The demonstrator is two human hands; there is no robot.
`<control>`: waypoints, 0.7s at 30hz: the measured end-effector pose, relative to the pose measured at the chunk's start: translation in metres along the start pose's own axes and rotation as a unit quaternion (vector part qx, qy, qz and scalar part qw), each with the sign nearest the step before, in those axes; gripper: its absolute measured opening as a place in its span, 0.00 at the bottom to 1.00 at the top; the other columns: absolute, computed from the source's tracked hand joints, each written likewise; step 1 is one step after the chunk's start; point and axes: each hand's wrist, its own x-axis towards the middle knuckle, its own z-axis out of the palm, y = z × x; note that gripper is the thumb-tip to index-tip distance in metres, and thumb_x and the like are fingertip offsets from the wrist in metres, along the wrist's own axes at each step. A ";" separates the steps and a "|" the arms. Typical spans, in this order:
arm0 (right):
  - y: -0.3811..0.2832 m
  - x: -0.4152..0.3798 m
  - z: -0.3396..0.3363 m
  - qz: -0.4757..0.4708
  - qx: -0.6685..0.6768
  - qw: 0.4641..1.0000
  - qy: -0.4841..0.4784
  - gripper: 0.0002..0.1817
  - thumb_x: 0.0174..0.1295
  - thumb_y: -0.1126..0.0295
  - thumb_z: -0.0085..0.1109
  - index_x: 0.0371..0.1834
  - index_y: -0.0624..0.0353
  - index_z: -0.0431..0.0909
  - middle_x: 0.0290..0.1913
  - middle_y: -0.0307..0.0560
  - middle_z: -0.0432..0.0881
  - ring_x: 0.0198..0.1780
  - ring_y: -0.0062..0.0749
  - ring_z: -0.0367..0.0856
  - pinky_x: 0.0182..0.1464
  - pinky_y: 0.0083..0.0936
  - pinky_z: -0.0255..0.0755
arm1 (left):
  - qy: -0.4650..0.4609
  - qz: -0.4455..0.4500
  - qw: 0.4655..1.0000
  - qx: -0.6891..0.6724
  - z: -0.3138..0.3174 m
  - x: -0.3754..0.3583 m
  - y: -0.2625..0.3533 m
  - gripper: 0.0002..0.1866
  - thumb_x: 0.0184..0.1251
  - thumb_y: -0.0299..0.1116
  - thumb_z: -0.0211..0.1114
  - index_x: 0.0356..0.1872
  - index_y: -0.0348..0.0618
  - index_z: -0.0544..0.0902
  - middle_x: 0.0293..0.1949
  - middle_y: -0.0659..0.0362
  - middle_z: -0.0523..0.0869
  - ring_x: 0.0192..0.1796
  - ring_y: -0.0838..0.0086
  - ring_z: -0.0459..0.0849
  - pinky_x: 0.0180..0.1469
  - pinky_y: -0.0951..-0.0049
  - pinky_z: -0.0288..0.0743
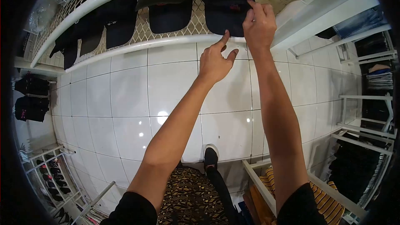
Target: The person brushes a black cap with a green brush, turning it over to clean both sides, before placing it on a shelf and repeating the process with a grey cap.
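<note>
A black cap [227,12] with small white lettering sits at the right end of a wire-mesh shelf [200,16], its brim toward me. My left hand [214,60] is just below the brim, index finger stretched to its front edge and thumb held apart; nothing is in it. Against the cap's right side rests my right hand [260,25], with its index finger and thumb apart at the cap's edge. To the left on the same shelf lies another black cap [171,16], and several more dark caps [121,29] follow it.
The shelf's white front rail [166,41] curves below the caps, and a white post [321,21] stands at right. Clothing racks [366,141] line the right side. Striped yellow garments [329,200] hang near my right arm. White tiles [125,91] cover the floor.
</note>
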 end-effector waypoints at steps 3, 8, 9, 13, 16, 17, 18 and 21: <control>0.004 0.004 0.003 -0.003 0.005 1.000 0.008 0.16 0.56 0.80 0.66 0.47 0.50 0.88 0.36 0.46 0.78 0.41 0.45 0.83 0.43 0.39 0.80 | 0.002 -0.005 1.000 -0.006 0.001 -0.001 0.000 0.36 0.69 0.41 0.70 0.77 0.49 0.69 0.65 0.44 0.82 0.64 0.58 0.85 0.61 0.63 0.80; 0.004 0.007 0.007 0.003 -0.007 1.000 -0.011 0.16 0.59 0.79 0.66 0.48 0.49 0.88 0.37 0.46 0.79 0.42 0.45 0.83 0.43 0.39 0.80 | 0.006 -0.002 1.000 0.011 0.001 0.001 0.002 0.37 0.69 0.42 0.70 0.77 0.48 0.69 0.65 0.45 0.82 0.65 0.59 0.84 0.64 0.63 0.79; 0.003 0.007 0.006 0.016 -0.006 1.000 -0.024 0.15 0.59 0.77 0.66 0.48 0.48 0.89 0.39 0.46 0.81 0.44 0.44 0.84 0.44 0.38 0.81 | 0.002 -0.009 1.000 0.014 0.001 0.001 0.002 0.37 0.69 0.42 0.70 0.77 0.48 0.69 0.65 0.45 0.82 0.65 0.59 0.84 0.64 0.62 0.78; -0.003 0.010 0.001 0.015 -0.051 0.998 -0.032 0.14 0.61 0.73 0.66 0.49 0.46 0.89 0.47 0.44 0.85 0.49 0.43 0.84 0.46 0.38 0.81 | -0.011 -0.011 1.000 0.006 -0.002 0.000 0.003 0.37 0.70 0.42 0.70 0.78 0.47 0.68 0.66 0.46 0.81 0.65 0.58 0.84 0.65 0.61 0.77; -0.003 0.010 0.002 0.006 -0.046 0.999 -0.024 0.15 0.62 0.71 0.67 0.52 0.45 0.89 0.50 0.41 0.86 0.50 0.43 0.84 0.48 0.38 0.81 | -0.015 -0.004 1.000 -0.007 -0.003 -0.002 0.003 0.37 0.70 0.42 0.70 0.78 0.46 0.67 0.68 0.47 0.80 0.65 0.58 0.84 0.65 0.61 0.78; -0.003 0.008 0.002 0.007 -0.046 0.999 -0.024 0.15 0.62 0.71 0.67 0.52 0.45 0.89 0.50 0.41 0.86 0.50 0.43 0.84 0.48 0.38 0.81 | -0.016 -0.004 1.000 -0.007 -0.003 -0.003 0.003 0.37 0.70 0.42 0.70 0.78 0.46 0.67 0.68 0.47 0.80 0.65 0.58 0.84 0.65 0.61 0.78; -0.004 0.008 0.001 0.012 -0.048 0.999 -0.023 0.17 0.62 0.71 0.67 0.54 0.44 0.88 0.50 0.40 0.86 0.51 0.43 0.83 0.48 0.38 0.81 | -0.014 -0.001 1.000 -0.012 -0.004 -0.004 0.004 0.37 0.70 0.40 0.70 0.78 0.45 0.67 0.69 0.46 0.79 0.64 0.58 0.85 0.63 0.62 0.79; -0.010 0.002 -0.009 0.025 -0.048 0.998 -0.022 0.20 0.61 0.71 0.69 0.57 0.43 0.86 0.51 0.41 0.85 0.50 0.43 0.83 0.48 0.39 0.80 | 0.005 0.015 0.999 -0.051 -0.005 -0.012 0.002 0.35 0.71 0.37 0.69 0.76 0.43 0.69 0.66 0.46 0.81 0.60 0.61 0.88 0.60 0.65 0.81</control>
